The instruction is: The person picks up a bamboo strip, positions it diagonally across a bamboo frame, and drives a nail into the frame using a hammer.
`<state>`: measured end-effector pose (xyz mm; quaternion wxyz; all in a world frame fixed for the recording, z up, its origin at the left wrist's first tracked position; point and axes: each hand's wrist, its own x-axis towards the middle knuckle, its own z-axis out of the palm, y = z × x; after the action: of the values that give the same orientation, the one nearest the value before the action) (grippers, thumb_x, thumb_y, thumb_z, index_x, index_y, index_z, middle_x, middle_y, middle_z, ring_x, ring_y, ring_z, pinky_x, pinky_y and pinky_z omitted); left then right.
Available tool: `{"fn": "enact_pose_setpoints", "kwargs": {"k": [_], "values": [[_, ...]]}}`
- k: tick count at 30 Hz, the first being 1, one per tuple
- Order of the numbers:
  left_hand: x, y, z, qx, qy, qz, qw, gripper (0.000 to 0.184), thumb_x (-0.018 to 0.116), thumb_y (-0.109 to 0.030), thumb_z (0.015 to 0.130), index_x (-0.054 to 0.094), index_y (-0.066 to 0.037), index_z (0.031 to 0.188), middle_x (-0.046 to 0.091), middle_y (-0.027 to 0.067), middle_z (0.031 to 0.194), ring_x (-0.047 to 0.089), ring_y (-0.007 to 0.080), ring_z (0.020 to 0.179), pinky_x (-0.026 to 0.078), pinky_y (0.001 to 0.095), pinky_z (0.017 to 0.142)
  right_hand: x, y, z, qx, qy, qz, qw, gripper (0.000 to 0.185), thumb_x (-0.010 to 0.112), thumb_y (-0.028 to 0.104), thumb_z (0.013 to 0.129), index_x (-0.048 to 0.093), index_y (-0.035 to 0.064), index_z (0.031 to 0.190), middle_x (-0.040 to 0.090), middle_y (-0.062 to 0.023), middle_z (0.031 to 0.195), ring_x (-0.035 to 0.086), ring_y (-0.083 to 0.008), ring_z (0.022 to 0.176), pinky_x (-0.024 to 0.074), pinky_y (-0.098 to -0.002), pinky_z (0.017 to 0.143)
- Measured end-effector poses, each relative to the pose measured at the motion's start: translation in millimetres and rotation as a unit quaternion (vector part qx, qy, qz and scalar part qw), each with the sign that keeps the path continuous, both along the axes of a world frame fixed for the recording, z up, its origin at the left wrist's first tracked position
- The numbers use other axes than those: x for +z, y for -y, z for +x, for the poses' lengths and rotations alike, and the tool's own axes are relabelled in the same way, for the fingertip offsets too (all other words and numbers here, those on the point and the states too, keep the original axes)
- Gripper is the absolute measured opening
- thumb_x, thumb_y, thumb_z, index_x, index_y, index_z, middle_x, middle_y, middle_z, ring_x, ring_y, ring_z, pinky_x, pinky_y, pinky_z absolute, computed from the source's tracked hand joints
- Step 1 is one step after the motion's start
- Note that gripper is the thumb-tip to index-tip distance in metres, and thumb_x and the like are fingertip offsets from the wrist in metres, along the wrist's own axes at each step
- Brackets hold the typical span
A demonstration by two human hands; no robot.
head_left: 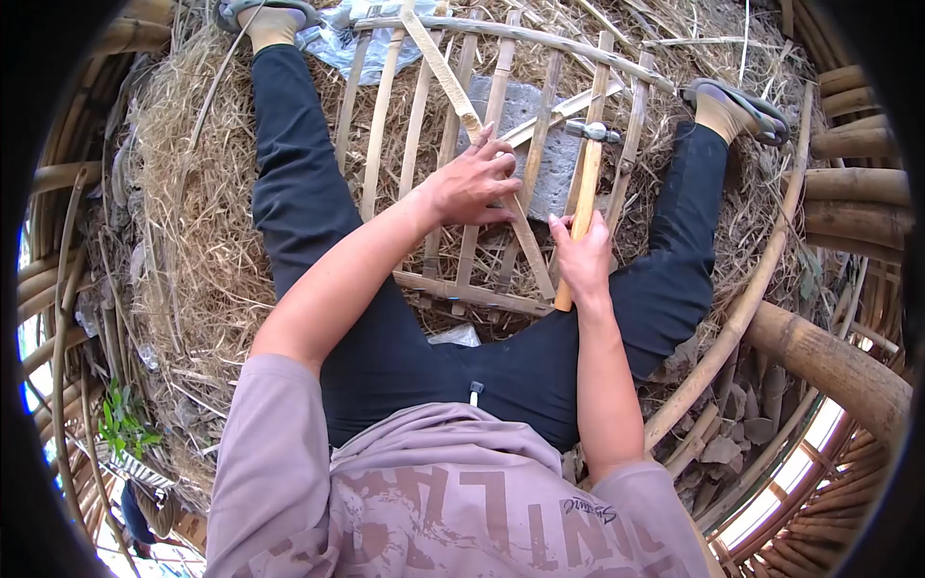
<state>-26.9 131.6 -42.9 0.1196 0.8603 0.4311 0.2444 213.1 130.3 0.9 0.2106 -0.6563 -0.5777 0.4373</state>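
Note:
My right hand (585,252) is wrapped round the wooden handle of a hammer (586,183). The hammer's metal head points away from me, over the right side of a bamboo frame (383,125). Several upright slats join the frame's curved far rail to its near rail. My left hand (477,180) grips a flat bamboo strip (439,67) that runs diagonally across the slats. Its fingers curl over the strip near the middle of the frame, hiding part of it. Another pale strip (568,108) slants the other way, right of my left hand.
Beneath the frame lies a grey stone block (551,183) on straw-covered ground (202,260). My legs spread either side of the frame. A clear plastic bag (337,43) lies at the far left. A thick bamboo pole (833,361) and bamboo walls enclose the right; green leaves (123,424) show left.

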Motion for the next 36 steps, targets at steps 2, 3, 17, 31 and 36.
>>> {"fn": "enact_pose_setpoints", "kwargs": {"k": [2, 3, 17, 31, 36], "values": [[-1.3, -2.4, -2.7, 0.005, 0.000, 0.001, 1.000, 0.049, 0.085, -0.042, 0.076, 0.066, -0.010, 0.109, 0.057, 0.0110, 0.109, 0.051, 0.0338, 0.126, 0.027, 0.0645, 0.121, 1.3, 0.6, -1.5, 0.006, 0.016, 0.015, 1.000, 0.029, 0.082, 0.017, 0.085, 0.060, -0.0001, 0.093, 0.069, -0.0094, 0.078, 0.069, -0.0173, 0.071, 0.0545, -0.0345, 0.066], [-0.9, -4.0, -3.5, 0.004, -0.002, 0.001, 1.000, 0.050, 0.085, -0.042, 0.077, 0.066, -0.010, 0.110, 0.057, 0.0111, 0.109, 0.051, 0.0339, 0.126, 0.027, 0.0642, 0.121, 0.1, 0.9, -1.5, 0.009, 0.018, 0.026, 0.999, 0.030, 0.083, 0.017, 0.085, 0.060, 0.0000, 0.093, 0.070, -0.0097, 0.078, 0.069, -0.0174, 0.071, 0.0547, -0.0346, 0.066], [6.4, -12.6, -4.5, 0.011, -0.036, -0.021, 0.999, 0.065, 0.079, -0.049, 0.078, 0.062, -0.004, 0.121, 0.054, 0.0181, 0.119, 0.047, 0.0378, 0.130, 0.023, 0.0579, 0.124, -6.3, 11.4, 4.6, 0.072, 0.087, 0.032, 0.993, 0.052, 0.095, 0.019, 0.067, 0.055, 0.0015, 0.094, 0.066, -0.0099, 0.081, 0.067, -0.0245, 0.071, 0.0552, -0.0374, 0.068], [3.9, -16.9, -5.2, 0.094, 0.039, 0.057, 0.993, 0.063, 0.079, -0.033, 0.082, 0.053, -0.006, 0.133, 0.052, 0.0159, 0.127, 0.046, 0.0374, 0.132, 0.029, 0.0579, 0.121, 6.2, 9.4, -6.7, 0.089, 0.180, 0.022, 0.979, 0.058, 0.096, 0.020, 0.064, 0.052, -0.0006, 0.097, 0.067, -0.0151, 0.083, 0.069, -0.0346, 0.078, 0.0544, -0.0443, 0.072], [-6.5, -44.0, -41.1, 0.333, -0.057, 0.089, 0.937, 0.072, 0.062, -0.047, 0.097, 0.040, -0.006, 0.151, 0.037, 0.0200, 0.155, 0.029, 0.0383, 0.148, 0.015, 0.0580, 0.125, 4.5, 10.7, -5.5, 0.088, 0.186, 0.020, 0.978, 0.059, 0.096, 0.021, 0.065, 0.052, -0.0005, 0.097, 0.066, -0.0146, 0.082, 0.069, -0.0344, 0.077, 0.0544, -0.0441, 0.072]]}}
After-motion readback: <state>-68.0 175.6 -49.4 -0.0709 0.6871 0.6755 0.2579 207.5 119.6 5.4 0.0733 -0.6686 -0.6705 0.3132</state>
